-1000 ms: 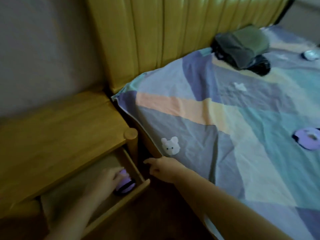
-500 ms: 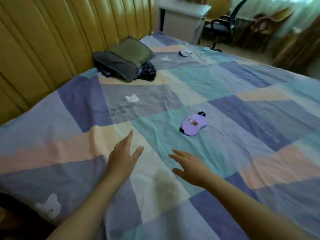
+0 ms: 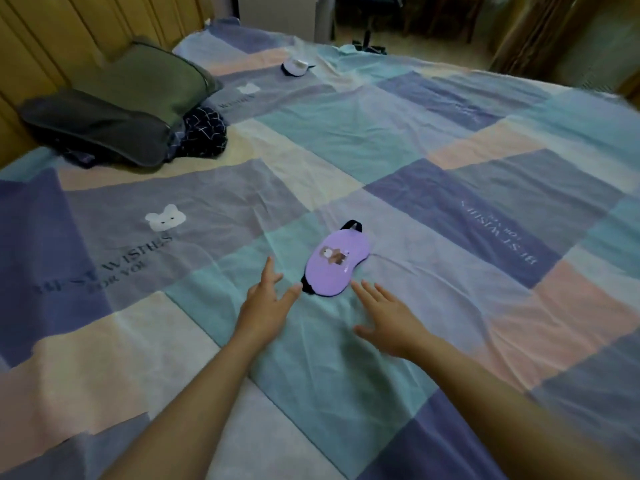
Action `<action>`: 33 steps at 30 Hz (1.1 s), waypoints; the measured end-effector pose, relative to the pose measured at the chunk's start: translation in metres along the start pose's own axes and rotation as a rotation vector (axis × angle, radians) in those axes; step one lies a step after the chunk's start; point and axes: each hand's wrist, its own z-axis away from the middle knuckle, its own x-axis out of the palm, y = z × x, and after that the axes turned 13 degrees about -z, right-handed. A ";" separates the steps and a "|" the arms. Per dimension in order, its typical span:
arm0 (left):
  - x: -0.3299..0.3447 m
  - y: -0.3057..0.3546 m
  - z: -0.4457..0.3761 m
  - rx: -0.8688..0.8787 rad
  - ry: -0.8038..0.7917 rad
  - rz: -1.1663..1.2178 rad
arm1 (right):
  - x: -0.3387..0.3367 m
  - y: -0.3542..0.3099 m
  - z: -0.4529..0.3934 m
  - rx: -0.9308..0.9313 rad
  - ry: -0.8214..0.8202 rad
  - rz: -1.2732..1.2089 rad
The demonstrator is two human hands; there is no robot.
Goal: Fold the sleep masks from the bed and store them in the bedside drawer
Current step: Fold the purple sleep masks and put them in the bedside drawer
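progress: purple sleep mask [image 3: 335, 264] lies unfolded on bedsheet [image 3: 433, 140] | left hand [image 3: 265, 306], right hand [image 3: 388, 318]: fingers spread, empty, flanking it | pending: white mask [image 3: 294, 66] far beyond it

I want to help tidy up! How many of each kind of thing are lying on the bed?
Sleep masks: 2, a purple sleep mask near the hands and a pale sleep mask at the far end
Pillows: 2, a green pillow and a grey pillow
Dark patterned cloth: 1
Total: 5
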 end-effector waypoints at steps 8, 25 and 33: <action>0.027 -0.002 -0.099 -0.037 -0.209 0.122 | 0.000 0.013 -0.082 0.158 0.057 -0.252; 0.014 0.042 -0.125 0.275 -0.204 0.268 | -0.032 0.010 -0.116 0.021 0.432 -0.401; -0.005 0.058 -0.119 0.301 -0.138 0.214 | -0.042 0.001 -0.098 -0.127 0.342 -0.696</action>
